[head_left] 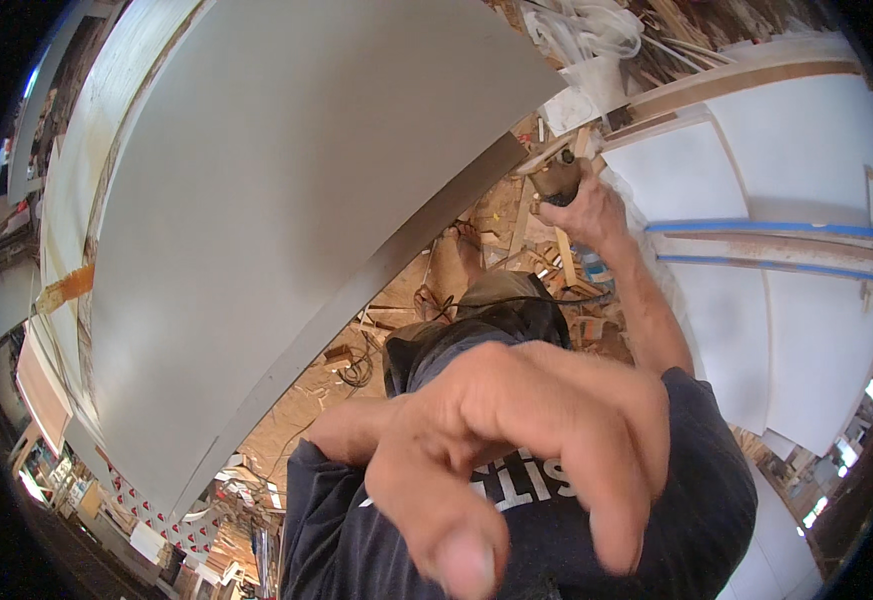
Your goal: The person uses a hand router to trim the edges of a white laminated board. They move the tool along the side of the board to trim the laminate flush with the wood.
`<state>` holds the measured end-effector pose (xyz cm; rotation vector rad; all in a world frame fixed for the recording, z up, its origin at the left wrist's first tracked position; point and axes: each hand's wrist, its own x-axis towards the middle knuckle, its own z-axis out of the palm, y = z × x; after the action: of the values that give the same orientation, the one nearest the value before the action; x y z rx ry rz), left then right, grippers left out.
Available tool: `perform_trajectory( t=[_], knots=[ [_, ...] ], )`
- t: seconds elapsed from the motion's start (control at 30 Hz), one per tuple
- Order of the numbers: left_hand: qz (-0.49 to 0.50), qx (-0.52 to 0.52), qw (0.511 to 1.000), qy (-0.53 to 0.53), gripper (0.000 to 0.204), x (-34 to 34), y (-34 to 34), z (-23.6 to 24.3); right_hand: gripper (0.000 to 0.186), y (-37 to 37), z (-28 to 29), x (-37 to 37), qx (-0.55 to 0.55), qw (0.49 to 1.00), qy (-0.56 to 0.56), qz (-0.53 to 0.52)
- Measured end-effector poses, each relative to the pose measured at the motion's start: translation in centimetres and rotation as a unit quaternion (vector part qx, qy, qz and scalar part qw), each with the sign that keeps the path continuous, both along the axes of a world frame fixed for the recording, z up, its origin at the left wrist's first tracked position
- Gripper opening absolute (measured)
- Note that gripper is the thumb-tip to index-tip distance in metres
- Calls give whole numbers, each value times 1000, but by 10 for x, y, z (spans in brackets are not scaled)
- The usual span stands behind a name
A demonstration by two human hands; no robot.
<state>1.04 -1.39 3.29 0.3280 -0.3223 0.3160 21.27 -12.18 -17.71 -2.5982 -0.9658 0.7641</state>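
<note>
My left hand [526,450] is raised close to the camera over my dark shirt [691,500], fingers curved, thumb apart from them and nothing visible between them. My right hand [596,215] grips a small hand-held power tool [558,180] at the upper right, beside the end of a large grey panel [296,170] that fills the upper left. A dark cord [556,298] runs across my legs below the tool. My bare feet show beside the panel's edge.
White panels with blue tape strips [766,228] lie at the right. Wood offcuts and a coiled cord [356,368] litter the brown floor [301,410]. Pale boards [86,170] stand along the left; crumpled plastic [586,30] and scrap wood sit at the top.
</note>
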Motion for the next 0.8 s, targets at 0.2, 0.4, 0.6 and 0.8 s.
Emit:
perform_trajectory(
  t=[0.2, 0.4, 0.6, 0.8],
  knots=[
    [-4, 34, 993, -110, 40, -5, 3, -6, 89, 10, -2, -26, -54, 998, -4, 31],
    [70, -32, 996, -45, 44, -22, -13, 9, 93, 11, -2, -26, -70, 996, 28, 40],
    [123, -15, 991, -49, 48, -73, -19, -11, 96, 12, -7, -41, -40, 998, 17, 37],
    [86, 76, 983, -140, 48, -124, -14, -26, 86, 18, -5, -89, -39, 998, 2, 53]
  ],
)
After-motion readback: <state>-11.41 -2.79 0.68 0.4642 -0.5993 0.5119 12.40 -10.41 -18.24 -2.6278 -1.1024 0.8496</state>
